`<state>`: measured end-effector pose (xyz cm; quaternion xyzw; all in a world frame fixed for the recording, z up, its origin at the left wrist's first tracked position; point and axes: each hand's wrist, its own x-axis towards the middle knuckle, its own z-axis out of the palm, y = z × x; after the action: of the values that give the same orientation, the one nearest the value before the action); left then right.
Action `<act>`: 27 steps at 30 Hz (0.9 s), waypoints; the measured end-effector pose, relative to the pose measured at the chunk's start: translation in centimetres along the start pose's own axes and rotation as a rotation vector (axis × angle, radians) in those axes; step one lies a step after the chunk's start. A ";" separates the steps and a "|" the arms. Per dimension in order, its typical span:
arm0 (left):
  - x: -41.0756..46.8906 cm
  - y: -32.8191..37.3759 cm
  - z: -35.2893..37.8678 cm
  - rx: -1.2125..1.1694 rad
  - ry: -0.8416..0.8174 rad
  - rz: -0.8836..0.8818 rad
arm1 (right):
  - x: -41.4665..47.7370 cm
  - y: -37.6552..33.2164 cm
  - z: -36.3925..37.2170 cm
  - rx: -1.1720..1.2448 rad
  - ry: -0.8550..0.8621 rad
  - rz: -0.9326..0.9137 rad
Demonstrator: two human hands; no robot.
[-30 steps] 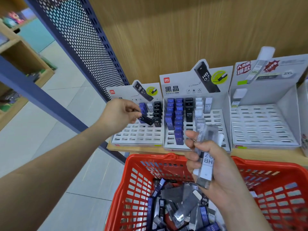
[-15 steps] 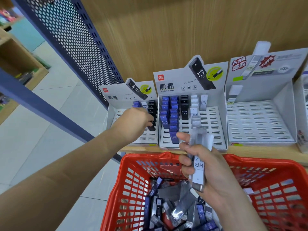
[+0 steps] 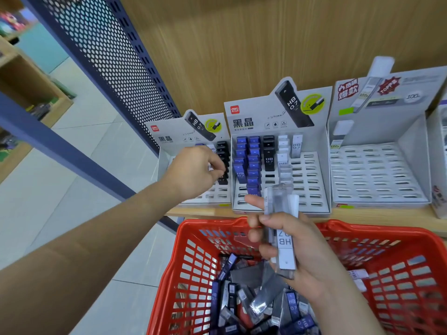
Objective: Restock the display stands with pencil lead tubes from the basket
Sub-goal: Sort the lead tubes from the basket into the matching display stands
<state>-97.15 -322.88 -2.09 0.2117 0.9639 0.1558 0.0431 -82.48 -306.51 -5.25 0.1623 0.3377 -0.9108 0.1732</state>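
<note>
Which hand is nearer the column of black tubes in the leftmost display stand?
Left. The left hand is right at the black tubes, fingers curled beside them. The right hand is apart from them, lower right over the red basket, its grip on clear tubes.

Left hand curled at black tubes in display stand centre-left, right hand gripping clear tubes above red basket, lower centre

Left arm stretched forward, bare forearm crossing from lower left. Left hand back uppermost, fingers curled with tips bunched together; whether they pinch anything is hidden. Right hand held nearer and lower, fingers and thumb wrapped round upright clear lead tubes.
</note>
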 end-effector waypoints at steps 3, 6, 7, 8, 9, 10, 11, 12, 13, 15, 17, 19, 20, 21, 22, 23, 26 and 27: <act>-1.2 3.8 -2.6 -0.506 -0.289 -0.156 | -0.1 0.1 0.1 0.012 -0.059 0.000; -2.7 6.3 -3.3 -0.546 -0.534 -0.123 | -0.5 0.2 0.6 -0.052 -0.114 -0.023; -3.1 6.8 -3.1 -0.549 -0.543 -0.124 | -0.6 0.2 0.6 -0.078 -0.123 -0.025; -3.4 7.0 -3.0 -0.567 -0.525 -0.133 | -0.7 0.3 0.7 -0.102 -0.122 -0.026; -3.7 7.1 -3.0 -0.597 -0.496 -0.143 | -0.8 0.3 0.7 -0.118 -0.113 -0.027; -3.9 7.0 -3.3 -0.629 -0.468 -0.151 | -1.0 0.3 0.8 -0.119 -0.100 -0.032; -4.2 6.9 -3.7 -0.661 -0.439 -0.163 | -1.1 0.2 0.9 -0.109 -0.081 -0.042; -4.5 6.7 -4.2 -0.698 -0.405 -0.176 | -1.2 0.1 1.1 -0.090 -0.054 -0.055; -4.8 6.6 -4.8 -0.735 -0.367 -0.190 | -1.3 0.0 1.2 -0.068 -0.019 -0.071; -5.5 6.7 -5.9 -0.779 -0.293 -0.210 | -1.6 -0.3 1.3 -0.021 0.051 -0.103; -6.5 7.2 -6.8 -0.747 -0.259 -0.208 | -2.0 -0.5 1.3 0.002 0.091 -0.127; -7.7 7.6 -7.4 -0.673 -0.266 -0.188 | -2.6 -0.6 1.4 -0.002 0.095 -0.138; -8.4 7.7 -7.6 -0.644 -0.276 -0.180 | -2.8 -0.5 1.6 0.001 0.091 -0.136; -9.0 7.6 -7.8 -0.617 -0.281 -0.173 | -3.0 -0.3 1.8 0.009 0.088 -0.127; -9.5 7.4 -7.9 -0.586 -0.281 -0.167 | -3.1 -0.1 2.0 0.014 0.087 -0.112; -10.0 7.1 -8.0 -0.544 -0.281 -0.163 | -3.1 0.3 2.1 0.011 0.092 -0.096; -11.1 6.1 -7.3 -0.299 -0.331 -0.133 | -2.8 1.4 2.3 -0.028 0.128 -0.054; -11.5 5.8 -7.0 -0.205 -0.340 -0.105 | -2.7 1.8 2.4 -0.046 0.141 -0.046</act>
<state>-85.49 -324.72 6.56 0.1790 0.9315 0.2128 0.2344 -79.78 -308.87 -3.39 0.2144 0.3738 -0.8927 0.1317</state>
